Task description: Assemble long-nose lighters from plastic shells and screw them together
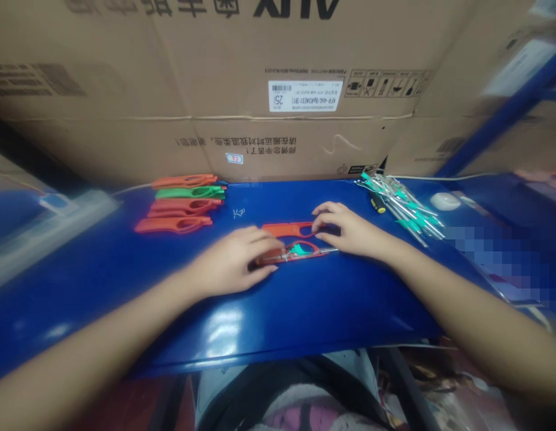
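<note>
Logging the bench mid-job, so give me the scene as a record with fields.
Left hand: around left end of a red-orange plastic shell bearing a green piece; grip unclear
Right hand: at right end of another orange plastic shell; contact unclear
Rear left: row of orange and green plastic shells
Rear right: pile of silver metal rods with green parts, black-and-yellow handle beside it
Surface: glossy blue tabletop
</note>
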The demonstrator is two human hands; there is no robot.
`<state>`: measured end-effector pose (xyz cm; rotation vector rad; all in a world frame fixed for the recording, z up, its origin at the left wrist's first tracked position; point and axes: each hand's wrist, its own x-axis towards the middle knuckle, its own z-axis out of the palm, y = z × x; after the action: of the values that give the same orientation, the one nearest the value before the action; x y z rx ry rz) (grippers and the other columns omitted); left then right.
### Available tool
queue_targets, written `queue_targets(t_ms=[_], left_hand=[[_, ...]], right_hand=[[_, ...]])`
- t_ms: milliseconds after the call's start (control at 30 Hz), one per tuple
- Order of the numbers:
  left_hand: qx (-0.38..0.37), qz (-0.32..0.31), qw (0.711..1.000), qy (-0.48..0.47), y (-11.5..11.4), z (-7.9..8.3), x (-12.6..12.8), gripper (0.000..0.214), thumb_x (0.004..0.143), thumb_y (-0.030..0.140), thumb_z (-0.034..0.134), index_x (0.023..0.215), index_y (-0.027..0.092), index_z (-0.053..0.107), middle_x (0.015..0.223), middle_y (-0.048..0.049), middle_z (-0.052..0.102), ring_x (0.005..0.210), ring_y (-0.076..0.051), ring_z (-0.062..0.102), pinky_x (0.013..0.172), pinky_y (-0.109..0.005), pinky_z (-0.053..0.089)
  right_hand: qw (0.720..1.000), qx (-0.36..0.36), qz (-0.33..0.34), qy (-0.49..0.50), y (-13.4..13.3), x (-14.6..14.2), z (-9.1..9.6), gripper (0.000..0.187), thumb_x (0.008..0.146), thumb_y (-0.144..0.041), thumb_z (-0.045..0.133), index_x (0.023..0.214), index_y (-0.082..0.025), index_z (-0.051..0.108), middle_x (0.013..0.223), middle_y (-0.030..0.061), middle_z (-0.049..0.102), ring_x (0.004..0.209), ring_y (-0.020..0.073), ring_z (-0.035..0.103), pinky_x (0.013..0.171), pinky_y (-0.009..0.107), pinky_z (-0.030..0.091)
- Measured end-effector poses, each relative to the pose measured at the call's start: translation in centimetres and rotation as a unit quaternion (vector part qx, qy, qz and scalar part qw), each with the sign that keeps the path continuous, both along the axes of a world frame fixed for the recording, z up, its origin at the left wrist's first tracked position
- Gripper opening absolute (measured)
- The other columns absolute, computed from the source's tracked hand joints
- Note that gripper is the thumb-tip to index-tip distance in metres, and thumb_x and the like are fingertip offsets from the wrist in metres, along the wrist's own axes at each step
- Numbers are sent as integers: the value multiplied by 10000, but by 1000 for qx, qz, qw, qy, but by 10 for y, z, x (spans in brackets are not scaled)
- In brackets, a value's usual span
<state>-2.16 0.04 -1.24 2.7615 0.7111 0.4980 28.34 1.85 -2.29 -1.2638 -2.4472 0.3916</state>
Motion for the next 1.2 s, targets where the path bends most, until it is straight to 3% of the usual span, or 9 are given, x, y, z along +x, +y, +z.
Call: queue_targets(t_ms=[133, 267, 400, 500, 600, 700, 833, 1200], left_hand=[[16, 13, 999, 35, 1, 10, -5, 361, 908, 296, 625, 1257, 207, 648, 1137, -89, 699, 1025, -240, 650, 885, -367, 548], [86, 48, 995, -2, 5, 8, -3, 431, 955, 376, 603, 1352, 209, 603, 1314, -129, 642, 1183, -289, 599, 1017, -468, 499], [162, 81, 983, -27, 11, 5, -2, 484, 958, 341, 630, 1421, 222, 554, 1463, -159, 548, 1309, -337, 518, 1079, -554, 439], [158, 67, 985, -36, 10, 3, -3, 400, 971, 332, 618, 1356, 226, 612, 1297, -134, 664, 1157, -284, 627, 981, -468, 524], [132, 52, 989, -35, 5, 2, -3, 345, 990, 335, 583, 1296, 193, 656, 1120, -112, 715, 975, -223, 689, 844, -358, 576], [121, 41, 992, -12, 3, 3, -3, 354, 988, 345, 574, 1284, 169, 659, 1089, -115, 721, 945, -222, 692, 818, -345, 577], [93, 22, 995, 30, 5, 5, -5, 317, 991, 353, 559, 1212, 162, 680, 1041, -104, 729, 933, -226, 681, 826, -347, 556], [67, 17, 995, 73, 2, 7, -5, 258, 985, 359, 556, 1095, 178, 703, 974, -74, 714, 877, -213, 648, 764, -319, 504]], right_hand=[[999, 18, -24, 27, 0, 0, 6, 61, 900, -248, 634, 878, -192, 624, 1020, 81, 628, 928, 217, 610, 862, 396, 506], [988, 35, -86, 124, -6, -9, 10, 113, 936, -295, 592, 887, -195, 605, 839, 47, 666, 729, 171, 605, 700, 320, 494], [954, -75, -116, 265, -14, -20, 13, 192, 903, -378, 633, 886, -187, 620, 797, 44, 681, 663, 154, 617, 623, 294, 504], [935, -166, -95, 298, -19, -26, 13, 234, 887, -411, 645, 905, -178, 640, 808, 48, 693, 678, 153, 635, 607, 279, 511], [950, -157, -57, 262, -22, -28, 11, 236, 922, -374, 597, 1004, -166, 672, 862, 57, 709, 703, 154, 636, 629, 284, 514], [983, -66, 11, 173, -24, -27, 8, 250, 954, -321, 575, 1138, -189, 680, 966, 71, 705, 808, 173, 638, 723, 311, 516], [994, 27, 79, 76, -23, -25, 5, 341, 917, -378, 679, 1206, -199, 647, 1039, 98, 670, 948, 230, 611, 863, 381, 490], [992, 44, 111, -30, -21, -22, 5, 339, 955, -443, 625, 1212, -223, 646, 1157, 108, 632, 1080, 260, 582, 903, 403, 404]])
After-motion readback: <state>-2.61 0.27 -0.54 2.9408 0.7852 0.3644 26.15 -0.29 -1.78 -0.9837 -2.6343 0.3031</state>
